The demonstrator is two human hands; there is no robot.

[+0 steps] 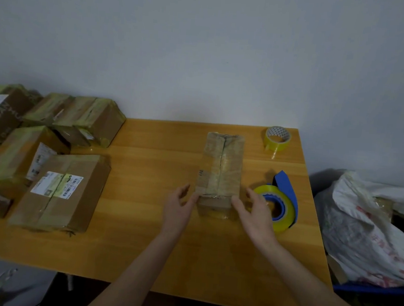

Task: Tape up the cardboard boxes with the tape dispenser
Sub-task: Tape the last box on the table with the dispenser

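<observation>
Brown cardboard box (220, 169), long and narrow and already wrapped in glossy tape, lies in the middle of the light wooden table (141, 223), its length running from near to far. Both hands reach for its near end. The left hand (179, 209) is wide open with fingers spread and relaxed, one fingertip touching the near left corner. The right hand (255, 218) is likewise open, its straight fingers against the near right corner; neither hand curls round the box. Just right of the right hand, on the table, stands the blue plastic tape dispenser (290, 193) loaded with a yellow roll. A spare yellow tape roll (276, 146) sits at the far right corner. A pile of taped cardboard boxes (58, 196) crowds the left side.
</observation>
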